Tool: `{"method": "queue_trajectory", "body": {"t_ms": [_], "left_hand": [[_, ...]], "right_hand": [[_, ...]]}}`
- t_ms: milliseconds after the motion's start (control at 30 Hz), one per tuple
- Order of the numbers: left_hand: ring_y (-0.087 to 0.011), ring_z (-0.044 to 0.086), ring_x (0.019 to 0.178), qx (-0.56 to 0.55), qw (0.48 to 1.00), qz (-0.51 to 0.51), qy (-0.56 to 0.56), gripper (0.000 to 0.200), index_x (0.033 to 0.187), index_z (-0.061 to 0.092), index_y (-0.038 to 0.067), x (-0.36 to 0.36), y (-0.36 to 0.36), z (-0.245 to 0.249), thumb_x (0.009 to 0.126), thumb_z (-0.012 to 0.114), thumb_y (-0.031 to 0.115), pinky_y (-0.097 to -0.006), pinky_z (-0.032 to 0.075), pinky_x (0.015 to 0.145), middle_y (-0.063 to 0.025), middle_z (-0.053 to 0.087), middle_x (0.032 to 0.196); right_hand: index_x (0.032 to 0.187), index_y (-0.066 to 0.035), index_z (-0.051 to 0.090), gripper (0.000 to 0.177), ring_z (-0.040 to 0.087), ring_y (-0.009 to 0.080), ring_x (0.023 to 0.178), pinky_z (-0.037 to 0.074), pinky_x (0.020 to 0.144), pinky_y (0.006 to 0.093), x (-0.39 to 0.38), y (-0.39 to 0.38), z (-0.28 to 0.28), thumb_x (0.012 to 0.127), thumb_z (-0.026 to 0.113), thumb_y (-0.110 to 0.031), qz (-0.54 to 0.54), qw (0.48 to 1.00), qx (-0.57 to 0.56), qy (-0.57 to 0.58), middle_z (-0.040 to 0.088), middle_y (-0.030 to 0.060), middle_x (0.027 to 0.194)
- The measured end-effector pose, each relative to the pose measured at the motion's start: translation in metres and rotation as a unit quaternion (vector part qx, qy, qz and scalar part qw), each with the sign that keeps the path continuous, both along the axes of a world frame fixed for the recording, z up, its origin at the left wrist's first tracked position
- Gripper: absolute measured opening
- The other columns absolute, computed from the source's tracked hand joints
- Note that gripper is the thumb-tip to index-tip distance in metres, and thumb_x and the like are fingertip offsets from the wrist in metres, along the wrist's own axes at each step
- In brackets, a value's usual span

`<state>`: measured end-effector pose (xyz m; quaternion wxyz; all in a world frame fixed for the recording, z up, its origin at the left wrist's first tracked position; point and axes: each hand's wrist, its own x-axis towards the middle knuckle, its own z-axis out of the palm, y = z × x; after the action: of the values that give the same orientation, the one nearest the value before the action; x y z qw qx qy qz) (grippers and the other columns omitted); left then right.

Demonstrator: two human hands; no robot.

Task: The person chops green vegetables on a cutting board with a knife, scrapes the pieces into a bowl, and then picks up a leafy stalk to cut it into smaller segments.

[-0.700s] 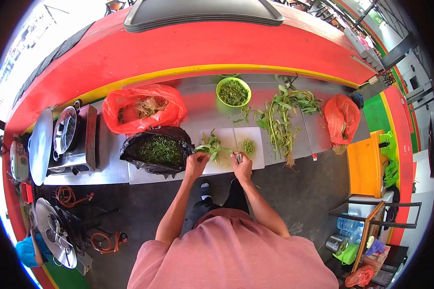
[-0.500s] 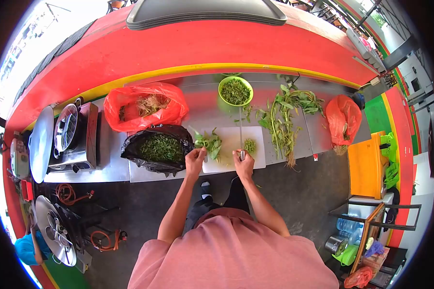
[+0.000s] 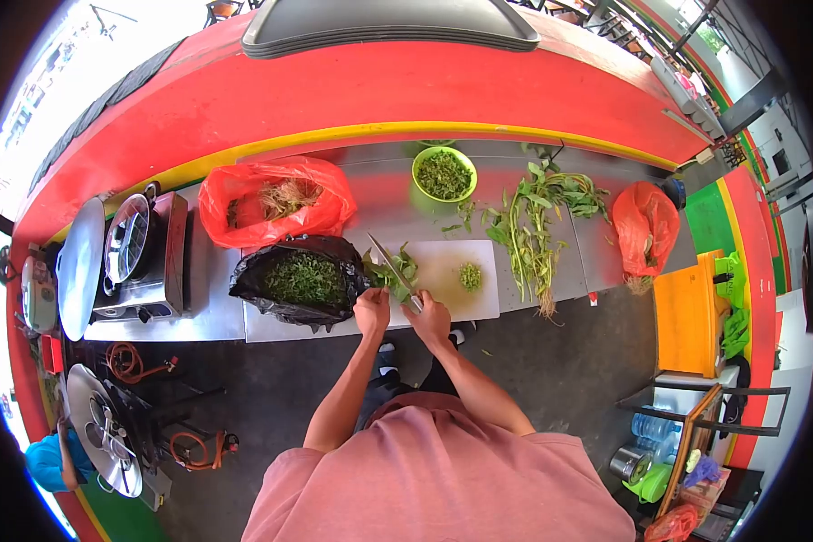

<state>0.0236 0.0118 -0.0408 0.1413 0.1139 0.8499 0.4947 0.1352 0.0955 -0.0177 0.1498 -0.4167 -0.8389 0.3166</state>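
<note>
My right hand [image 3: 430,318] grips a knife [image 3: 392,266], its blade slanting up and to the left across a bunch of leafy greens [image 3: 406,266]. My left hand [image 3: 371,312] is closed at the lower end of that bunch. Both hands are at the left part of a white cutting board [image 3: 452,303]. A small pile of chopped green stems [image 3: 470,276] lies on the board's right side. Left of the board, a black plastic bag [image 3: 244,282] holds chopped greens [image 3: 305,277]. Behind it, a green bowl [image 3: 444,173] contains more cut greens.
Whole leafy stems with roots [image 3: 535,230] lie right of the board, beside a red bag [image 3: 645,221]. Another red bag [image 3: 226,203] with root ends stands at the back left, near a stove [image 3: 167,262]. A red wall [image 3: 406,90] bounds the counter. A person in blue [image 3: 56,462] is far left.
The knife has moved left from beside the chopped pile to over the leafy bunch, and its blade now slants. My right hand has come close to my left hand.
</note>
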Motion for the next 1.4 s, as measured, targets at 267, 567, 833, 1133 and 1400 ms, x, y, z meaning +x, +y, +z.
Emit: {"method": "queue_trajectory", "body": {"t_ms": [267,567,833,1133,1400], "left_hand": [[-0.0322,0.072,0.075,-0.08,0.996,0.024,0.031,0.024,0.089,0.076,0.006,-0.003,0.02,0.011,0.084,0.072,0.029,-0.0418,0.055,0.067,-0.0143,0.073,0.079],[-0.029,0.072,0.073,-0.049,0.997,0.066,-0.005,0.019,0.086,0.076,0.006,-0.004,0.03,0.008,0.08,0.075,0.024,-0.039,0.056,0.066,-0.0124,0.073,0.078],[-0.0267,0.073,0.072,-0.009,0.997,0.065,0.029,0.018,0.085,0.076,0.004,-0.004,0.027,0.001,0.075,0.074,0.019,-0.036,0.057,0.069,-0.0139,0.074,0.078],[-0.0275,0.073,0.072,-0.026,1.0,0.007,-0.004,0.019,0.084,0.075,0.002,-0.016,0.021,0.002,0.076,0.073,0.019,-0.0373,0.057,0.069,-0.0148,0.073,0.078],[-0.0393,0.068,0.074,-0.107,0.985,-0.056,0.126,0.017,0.085,0.073,0.002,-0.013,0.026,-0.012,0.081,0.071,0.018,-0.0454,0.055,0.069,-0.0192,0.07,0.08]], "right_hand": [[0.093,-0.007,0.065,0.024,0.068,0.0379,0.073,0.055,0.066,0.0472,-0.006,0.005,-0.004,0.083,0.071,-0.028,0.003,0.999,0.037,-0.034,0.07,0.0158,0.08],[0.087,-0.006,0.067,0.022,0.067,0.0389,0.072,0.054,0.067,0.0486,-0.007,0.01,-0.014,0.086,0.066,-0.028,0.035,0.997,0.041,-0.047,0.069,0.0181,0.078],[0.079,0.0,0.066,0.029,0.065,0.0401,0.066,0.05,0.061,0.047,-0.012,0.023,-0.027,0.086,0.065,-0.029,-0.03,0.998,-0.036,0.036,0.066,0.0213,0.07],[0.065,-0.003,0.058,0.034,0.048,0.0126,0.048,0.037,0.047,0.036,-0.016,0.042,-0.01,0.086,0.071,-0.026,-0.06,0.961,-0.216,0.163,0.053,0.0022,0.053],[0.071,-0.007,0.058,0.027,0.043,0.0074,0.046,0.032,0.041,0.0291,-0.001,0.048,-0.002,0.087,0.071,-0.025,-0.039,0.933,-0.334,0.13,0.047,-0.0042,0.054]]}}
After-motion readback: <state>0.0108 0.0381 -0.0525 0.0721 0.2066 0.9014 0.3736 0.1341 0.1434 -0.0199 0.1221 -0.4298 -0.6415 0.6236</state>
